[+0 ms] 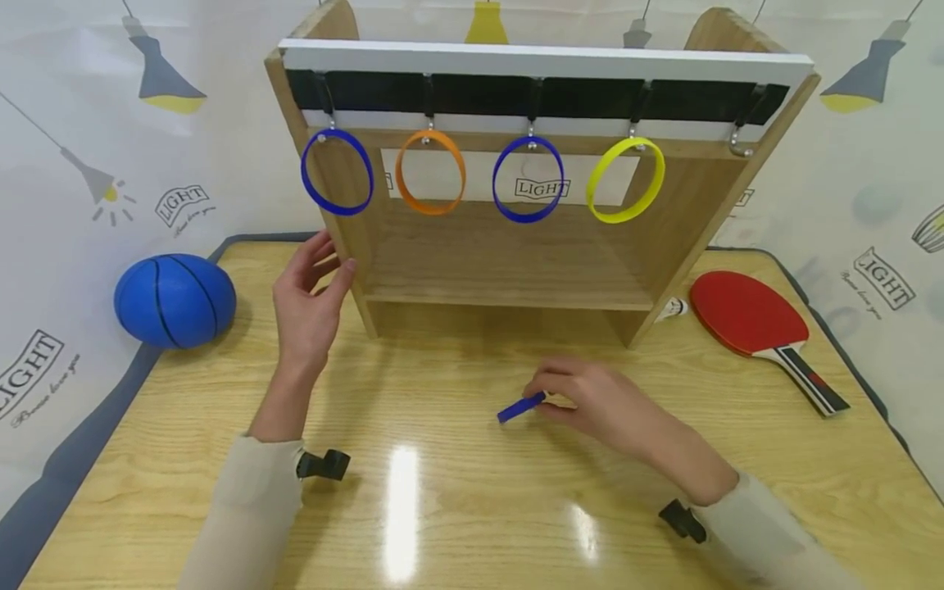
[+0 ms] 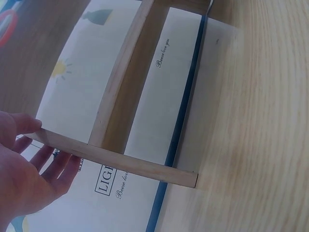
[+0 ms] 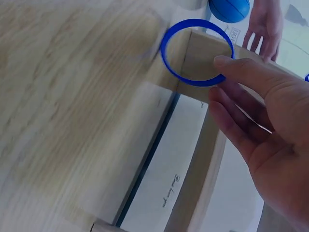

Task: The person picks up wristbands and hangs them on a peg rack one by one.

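Observation:
My right hand pinches a blue ring between thumb and fingers, low over the table in front of the wooden rack. In the right wrist view the held ring shows as a full circle. My left hand grips the rack's left side panel, thumb on one face and fingers on the other. From the rack's hooks hang a blue ring, an orange ring, another blue ring and a yellow ring. The rightmost hook carries no ring.
A blue ball sits on the wooden table at the left. To the rack's right lie a red table tennis paddle and a shuttlecock, partly hidden by the rack. A patterned backdrop stands behind.

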`<state>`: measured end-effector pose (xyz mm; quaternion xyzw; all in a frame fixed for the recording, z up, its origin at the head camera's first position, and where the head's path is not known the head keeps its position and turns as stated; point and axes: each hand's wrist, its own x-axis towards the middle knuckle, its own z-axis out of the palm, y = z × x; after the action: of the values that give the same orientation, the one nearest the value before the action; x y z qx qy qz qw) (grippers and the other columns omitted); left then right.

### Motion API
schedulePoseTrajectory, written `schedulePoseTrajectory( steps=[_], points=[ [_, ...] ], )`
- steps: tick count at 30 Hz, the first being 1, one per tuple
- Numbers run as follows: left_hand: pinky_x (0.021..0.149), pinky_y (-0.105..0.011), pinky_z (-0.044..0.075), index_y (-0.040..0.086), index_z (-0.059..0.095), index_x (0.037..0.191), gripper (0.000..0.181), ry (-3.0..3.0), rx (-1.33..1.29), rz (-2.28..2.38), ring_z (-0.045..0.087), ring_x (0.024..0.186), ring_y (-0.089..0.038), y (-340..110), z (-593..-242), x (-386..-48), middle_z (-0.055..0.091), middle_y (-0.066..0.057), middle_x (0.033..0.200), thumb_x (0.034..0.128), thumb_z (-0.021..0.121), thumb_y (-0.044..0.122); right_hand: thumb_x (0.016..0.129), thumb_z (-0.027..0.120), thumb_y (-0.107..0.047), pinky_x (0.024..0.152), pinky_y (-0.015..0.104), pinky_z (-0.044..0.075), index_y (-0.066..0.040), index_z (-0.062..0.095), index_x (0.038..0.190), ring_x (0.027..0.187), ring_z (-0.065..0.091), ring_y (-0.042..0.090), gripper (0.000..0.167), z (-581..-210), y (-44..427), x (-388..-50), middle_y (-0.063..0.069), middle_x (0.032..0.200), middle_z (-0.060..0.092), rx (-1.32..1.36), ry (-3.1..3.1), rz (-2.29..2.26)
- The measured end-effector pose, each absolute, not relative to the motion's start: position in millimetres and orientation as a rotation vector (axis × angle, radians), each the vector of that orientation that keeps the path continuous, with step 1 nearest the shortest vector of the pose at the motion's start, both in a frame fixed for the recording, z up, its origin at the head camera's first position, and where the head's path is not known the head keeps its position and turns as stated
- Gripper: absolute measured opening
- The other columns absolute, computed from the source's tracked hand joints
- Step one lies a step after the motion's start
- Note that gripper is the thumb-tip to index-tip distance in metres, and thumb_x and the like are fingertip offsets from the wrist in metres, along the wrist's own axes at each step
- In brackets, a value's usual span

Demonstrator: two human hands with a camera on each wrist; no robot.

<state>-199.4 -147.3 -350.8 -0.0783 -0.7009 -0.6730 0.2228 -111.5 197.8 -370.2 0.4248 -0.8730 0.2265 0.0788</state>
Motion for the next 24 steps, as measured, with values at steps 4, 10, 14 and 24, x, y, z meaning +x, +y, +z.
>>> schedulePoseTrajectory(
  steps=[4,10,14,24],
  points=[
    [0.081,-0.026,0.052,0.019,0.064,0.13,0.039,-1.931,-0.203,-1.855,0.06,0.109,-0.026,-148.2,-351.0,-199.4,0.062,-0.008,0.126,0.0914,0.071,0.014,0.079,0.082,-0.008,0.073,0.027,0.054,-0.013,0.073,0.098,0.086,0.064,0.011,0.022,-363.3,205.1,-110.8,-0.005,0.097,0.065,1.218,-2.641,0.711],
    [0.081,-0.026,0.052,0.017,0.064,0.13,0.039,-1.932,-0.202,-1.854,0.061,0.109,-0.026,-147.2,-348.1,-195.6,0.062,-0.009,0.125,0.0917,0.07,0.011,0.081,0.081,-0.011,0.07,0.026,0.054,-0.017,0.074,0.101,0.083,0.063,0.008,0.022,-354.0,219.7,-110.6,-0.011,0.096,0.067,1.091,-2.694,0.915],
    [0.081,-0.025,0.052,0.012,0.063,0.131,0.039,-1.94,-0.2,-1.855,0.06,0.108,-0.027,-141.9,-336.6,-186.0,0.061,-0.012,0.125,0.0921,0.067,0.007,0.08,0.082,-0.01,0.069,0.024,0.053,-0.018,0.074,0.102,0.081,0.062,0.007,0.025,-339.6,232.4,-109.7,-0.013,0.093,0.068,0.997,-2.696,1.044],
    [0.081,-0.025,0.052,0.01,0.063,0.131,0.039,-1.941,-0.207,-1.858,0.06,0.109,-0.028,-138.6,-332.1,-183.6,0.061,-0.013,0.126,0.0925,0.066,0.005,0.075,0.077,0.015,0.07,0.02,0.053,-0.004,0.074,0.103,0.08,0.065,0.015,0.034,-287.5,269.1,-105.4,0.005,0.091,0.071,0.802,-2.493,1.36]
  ],
)
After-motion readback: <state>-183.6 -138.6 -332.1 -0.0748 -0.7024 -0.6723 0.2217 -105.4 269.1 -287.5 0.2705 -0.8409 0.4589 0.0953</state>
